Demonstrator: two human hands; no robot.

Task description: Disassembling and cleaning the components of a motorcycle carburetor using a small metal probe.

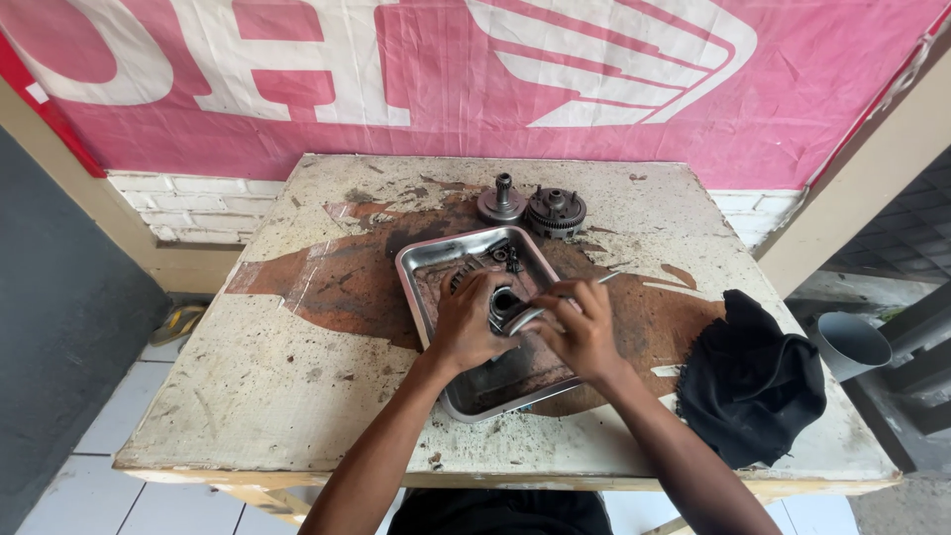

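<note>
both hands over metal tray [424, 297] mid table [248, 386]. left hand [464, 325] wrapped around a round metal part [503, 305], holding it above the tray. right hand [582, 332] closed on a thin tool [584, 288], tip at the part. gear [458, 276] in tray far side. two gear assemblies [535, 208] beyond tray. black cloth [753, 386] right, grey pipe [850, 343] off right edge

Both hands [525, 327] curled close together, forearms converging.
</note>
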